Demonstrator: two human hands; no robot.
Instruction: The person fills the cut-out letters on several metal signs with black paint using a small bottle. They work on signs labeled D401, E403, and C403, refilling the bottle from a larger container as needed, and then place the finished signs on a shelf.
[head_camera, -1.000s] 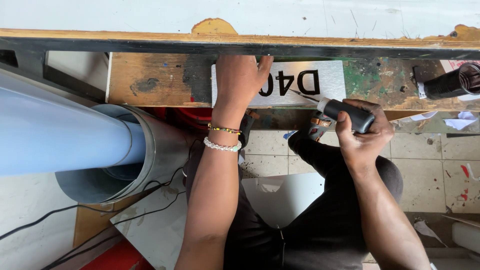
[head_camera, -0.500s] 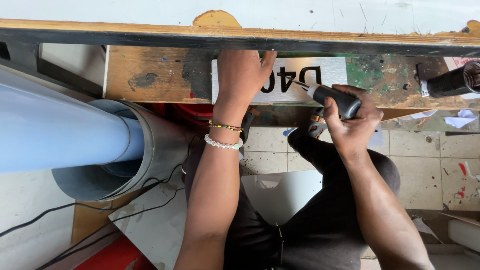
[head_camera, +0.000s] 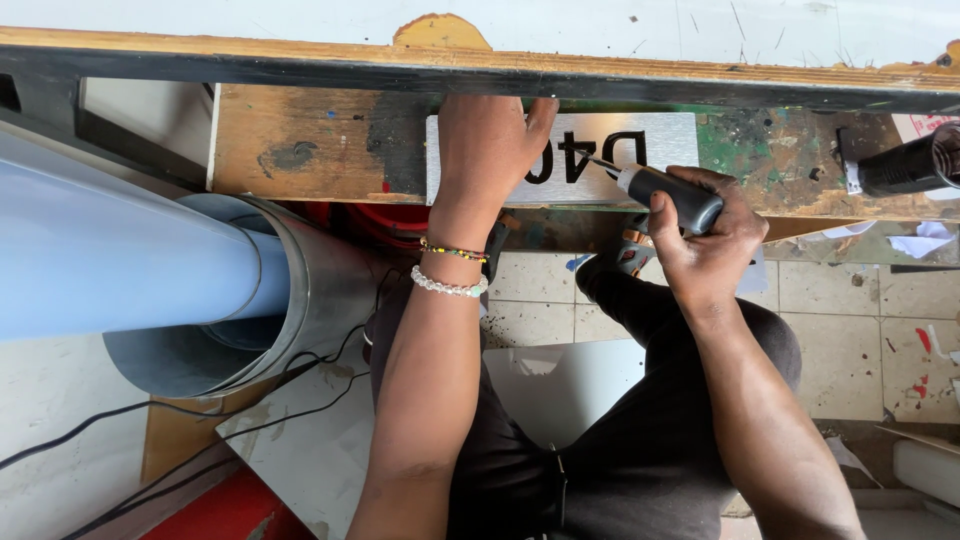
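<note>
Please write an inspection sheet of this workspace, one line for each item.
Surface: worn, paint-stained wooden board.
Job's things: grey metal sign plate flat on the board; black-handled pointed tool, tip on the plate.
Clutter: black cylinder at the board's right end.
Hands: left hand pressed flat on the plate; right hand gripping the tool.
Cables: black cables on the floor, lower left.
Surroundings: pale blue roll inside a metal tube; tiled floor.
</note>
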